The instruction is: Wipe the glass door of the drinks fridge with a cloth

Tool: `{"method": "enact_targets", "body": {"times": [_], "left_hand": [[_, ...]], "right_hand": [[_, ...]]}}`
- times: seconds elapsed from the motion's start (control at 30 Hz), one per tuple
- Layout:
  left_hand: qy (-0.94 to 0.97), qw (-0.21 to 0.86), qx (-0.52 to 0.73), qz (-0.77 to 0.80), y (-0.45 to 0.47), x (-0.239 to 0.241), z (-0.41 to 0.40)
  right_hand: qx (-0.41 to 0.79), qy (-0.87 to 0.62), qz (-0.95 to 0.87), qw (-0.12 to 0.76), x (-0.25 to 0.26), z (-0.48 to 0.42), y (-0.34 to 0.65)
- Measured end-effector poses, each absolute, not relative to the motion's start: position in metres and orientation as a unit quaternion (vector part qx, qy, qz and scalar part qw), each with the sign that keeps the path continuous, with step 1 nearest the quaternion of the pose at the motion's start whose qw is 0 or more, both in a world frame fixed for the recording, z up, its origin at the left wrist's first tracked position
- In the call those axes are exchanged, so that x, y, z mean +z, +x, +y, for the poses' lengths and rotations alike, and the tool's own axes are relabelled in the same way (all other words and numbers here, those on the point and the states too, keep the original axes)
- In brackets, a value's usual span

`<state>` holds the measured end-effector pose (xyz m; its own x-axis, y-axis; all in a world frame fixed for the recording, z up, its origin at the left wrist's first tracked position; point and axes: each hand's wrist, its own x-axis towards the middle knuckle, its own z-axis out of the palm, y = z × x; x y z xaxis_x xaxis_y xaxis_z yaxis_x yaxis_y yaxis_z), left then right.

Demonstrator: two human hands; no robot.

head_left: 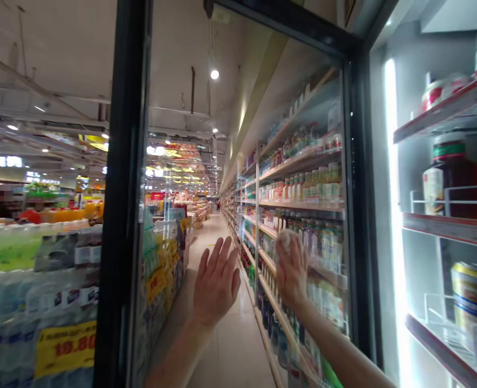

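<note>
My left hand (pixel 216 283) lies flat against the glass door (pixel 242 161) of a cooler, open, with its fingers spread and pointing up. To its right, my right hand (pixel 292 269) presses on the same pane. It is blurred, and its fingers curl over a small white wad that looks like a cloth (pixel 286 238). The door stands swung open in its black frame (pixel 119 215). Through the glass I see a shop aisle.
The lit cooler interior (pixel 392 215) is at the right, with shelves holding a dark jar (pixel 454 172) and a can (pixel 475 293). Long shelves of bottles (pixel 303 188) line the aisle. Stacked bottled drinks with a yellow price tag (pixel 64 347) stand at the left.
</note>
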<state>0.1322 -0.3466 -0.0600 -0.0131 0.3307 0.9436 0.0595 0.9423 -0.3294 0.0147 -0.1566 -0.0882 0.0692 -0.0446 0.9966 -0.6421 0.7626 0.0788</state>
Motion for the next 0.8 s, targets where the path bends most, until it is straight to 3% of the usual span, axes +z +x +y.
{"method": "enact_targets", "body": {"times": [0.1, 0.23, 0.4, 0.53, 0.6, 0.7, 0.8], "left_hand": [[-0.141, 0.690, 0.097, -0.703, 0.132, -0.060, -0.348], [-0.142, 0.690, 0.100, -0.703, 0.131, -0.060, -0.348], [-0.141, 0.686, 0.096, -0.707, 0.131, -0.061, -0.348], [-0.142, 0.689, 0.095, -0.704, 0.130, -0.061, -0.348], [-0.144, 0.689, 0.093, -0.704, 0.130, -0.061, -0.348], [-0.142, 0.687, 0.089, -0.707, 0.130, -0.061, -0.349], [-0.141, 0.686, 0.092, -0.708, 0.131, -0.061, -0.348]], "right_hand": [[0.155, 0.327, -0.649, 0.669, -0.088, -0.158, 0.016], [0.297, 0.151, -0.615, 0.715, -0.074, -0.157, 0.014], [0.157, 0.344, -0.648, 0.662, -0.073, -0.164, 0.023], [0.289, 0.175, -0.621, 0.707, -0.068, -0.164, 0.020], [0.264, 0.212, -0.630, 0.699, -0.068, -0.167, 0.021], [0.135, 0.374, -0.630, 0.667, -0.068, -0.169, 0.022], [0.197, 0.295, -0.615, 0.704, -0.064, -0.165, 0.020]]}}
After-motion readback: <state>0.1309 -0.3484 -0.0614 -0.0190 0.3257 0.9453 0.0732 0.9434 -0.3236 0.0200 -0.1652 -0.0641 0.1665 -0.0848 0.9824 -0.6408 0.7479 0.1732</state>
